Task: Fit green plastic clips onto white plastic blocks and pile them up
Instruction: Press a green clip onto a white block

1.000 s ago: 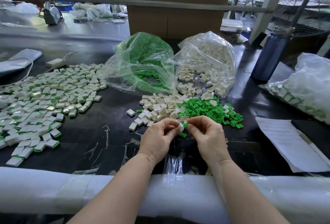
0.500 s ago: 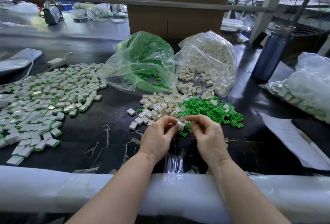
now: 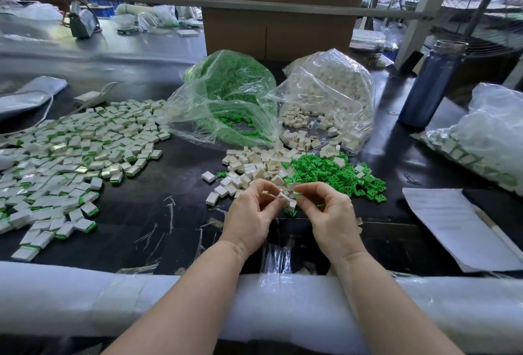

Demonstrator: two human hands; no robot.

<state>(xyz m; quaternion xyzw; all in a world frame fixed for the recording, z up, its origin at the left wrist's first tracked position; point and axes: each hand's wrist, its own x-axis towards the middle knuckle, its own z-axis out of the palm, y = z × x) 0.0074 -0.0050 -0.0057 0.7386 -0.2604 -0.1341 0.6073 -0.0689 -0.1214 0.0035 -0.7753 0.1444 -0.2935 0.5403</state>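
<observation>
Just in front of the loose green clips [image 3: 336, 175], the left hand [image 3: 252, 213] pinches a white block [image 3: 281, 197] steady. The right hand [image 3: 328, 213] has its fingers curled at that block, likely seating a clip. The finished pile [image 3: 70, 156] lies far left of the clips on the surface [image 3: 175, 184], within reach for tossing.

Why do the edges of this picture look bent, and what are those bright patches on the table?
In the head view, the wide-angle lens bows the white padded table edge and the grey rail. Light from the right glares off the black tabletop and the clear bags. The left hand and right hand look slightly soft.
</observation>
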